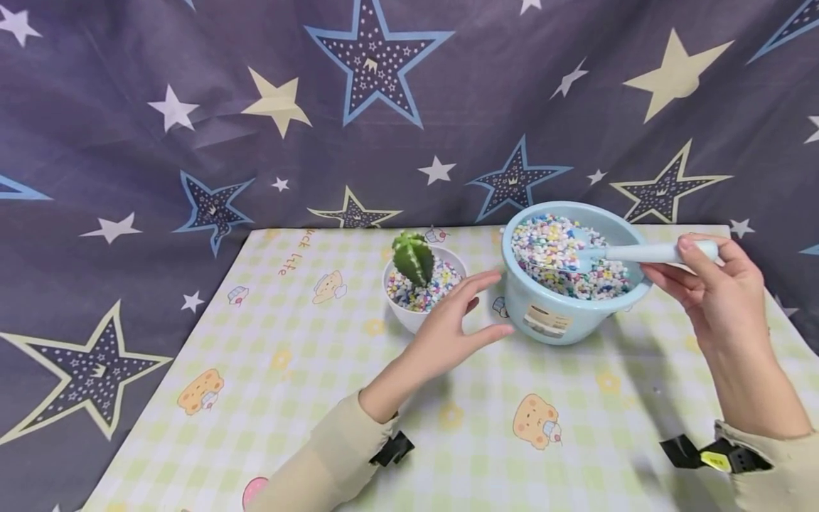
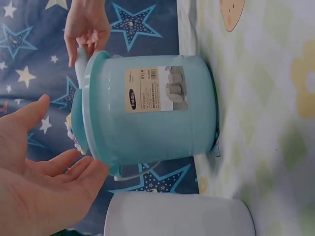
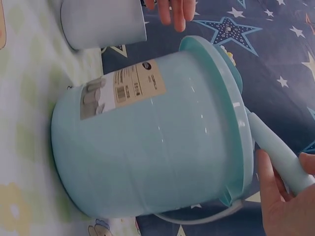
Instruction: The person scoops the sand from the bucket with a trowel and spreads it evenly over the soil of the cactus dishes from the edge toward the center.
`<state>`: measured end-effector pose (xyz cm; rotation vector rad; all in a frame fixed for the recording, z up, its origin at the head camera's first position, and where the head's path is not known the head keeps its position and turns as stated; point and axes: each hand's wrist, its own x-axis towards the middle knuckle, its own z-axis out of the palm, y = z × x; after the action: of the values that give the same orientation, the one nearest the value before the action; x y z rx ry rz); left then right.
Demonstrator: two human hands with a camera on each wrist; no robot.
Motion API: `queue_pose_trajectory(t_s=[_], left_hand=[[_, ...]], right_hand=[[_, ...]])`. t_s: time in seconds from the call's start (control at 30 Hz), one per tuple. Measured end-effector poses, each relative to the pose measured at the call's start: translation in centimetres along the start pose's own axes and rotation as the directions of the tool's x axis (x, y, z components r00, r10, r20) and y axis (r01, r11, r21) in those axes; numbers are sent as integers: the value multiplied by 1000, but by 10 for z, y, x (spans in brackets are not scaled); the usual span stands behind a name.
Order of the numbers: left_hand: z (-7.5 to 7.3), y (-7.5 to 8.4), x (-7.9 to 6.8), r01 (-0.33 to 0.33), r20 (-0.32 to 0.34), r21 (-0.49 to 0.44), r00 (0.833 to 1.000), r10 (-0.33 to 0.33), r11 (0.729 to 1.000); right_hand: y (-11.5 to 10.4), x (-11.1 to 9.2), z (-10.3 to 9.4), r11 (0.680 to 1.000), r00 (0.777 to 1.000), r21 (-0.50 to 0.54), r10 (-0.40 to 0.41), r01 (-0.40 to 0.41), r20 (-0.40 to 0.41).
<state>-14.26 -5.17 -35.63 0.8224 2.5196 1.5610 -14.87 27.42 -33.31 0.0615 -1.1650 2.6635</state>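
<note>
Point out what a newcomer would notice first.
The light blue bucket of multicoloured pebbles stands out first, towards the right of the checked tablecloth, the right hand holding a loaded scoop over it. Next comes the green cactus in its white pot, left of the bucket. Behind hangs a dark star-patterned cloth.

A gap between white pot (image 1: 404,319) and blue bucket (image 1: 585,324), left grip (image 1: 453,318) raised across it, passing room over the table (image 1: 461,462) at left and front, star-patterned curtain (image 1: 409,160) walling the back, cactus (image 1: 414,257) rising above the pot, scoop (image 1: 630,254) and right grip (image 1: 726,295) obstructing the bucket's right rim.
</note>
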Motion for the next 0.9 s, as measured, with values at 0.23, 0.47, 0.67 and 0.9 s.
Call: queue_pose_trajectory(t_s=[0.23,0.47,0.67,0.9], left_hand=[[-15,-2,-19,7,-29,3,1000,-7,1000],[-35,-9,-37,1,-38,-24,999,-2,1000],[-61,-17,-47,-10,-41,-46,999,8,999],[-95,-26,-52,-15,-42,-70,999,12,997]], right_hand=[[5,1,5,999,998,23,45,-46,39],[10,2,14,995,994,6,95,-95,45],[13,3,20,993,991,-12,119,-119,66],[13,8,29,985,980,-37,169,-166,104]])
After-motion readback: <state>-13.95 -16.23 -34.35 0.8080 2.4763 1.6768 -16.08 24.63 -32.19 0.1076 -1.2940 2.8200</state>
